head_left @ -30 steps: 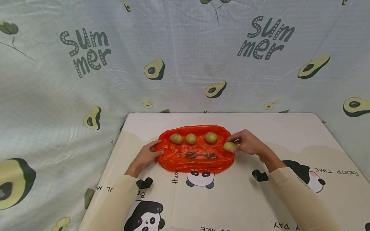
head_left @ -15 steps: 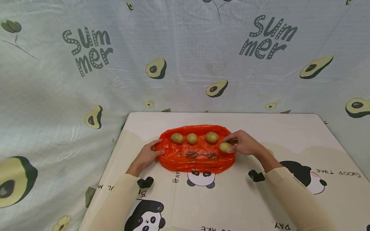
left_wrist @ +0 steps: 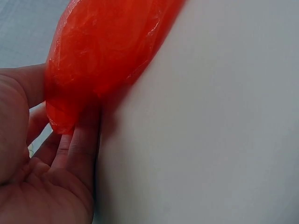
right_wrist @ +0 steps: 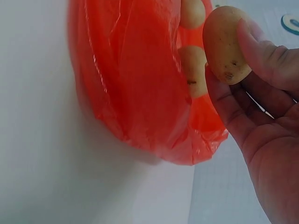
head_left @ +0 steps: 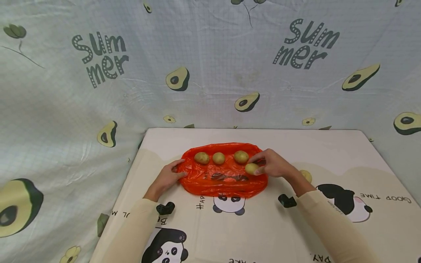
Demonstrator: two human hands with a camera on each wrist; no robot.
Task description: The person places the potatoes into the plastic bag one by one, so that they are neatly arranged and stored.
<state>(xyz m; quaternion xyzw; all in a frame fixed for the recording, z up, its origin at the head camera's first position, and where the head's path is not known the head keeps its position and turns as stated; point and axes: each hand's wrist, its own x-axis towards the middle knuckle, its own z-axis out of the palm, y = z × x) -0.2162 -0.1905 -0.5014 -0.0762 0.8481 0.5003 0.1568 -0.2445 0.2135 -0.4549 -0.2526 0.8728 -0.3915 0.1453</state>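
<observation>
We see the right hand (head_left: pixel 276 164) pinch a potato (head_left: pixel 251 168) near-right of three others (head_left: pixel 218 158), left hand (head_left: pixel 165 179) gripping the red bag (head_left: pixel 197 185).

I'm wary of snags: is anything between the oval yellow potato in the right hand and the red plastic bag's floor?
Nothing visible; the right hand holds the potato over the bag, three other potatoes lying leftward.

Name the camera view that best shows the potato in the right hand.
The right wrist view. The potato appears large there, held in the right hand, with dark marks on it plainly visible. The head view shows it small and partly covered by that hand; the left wrist view does not show it.
</observation>
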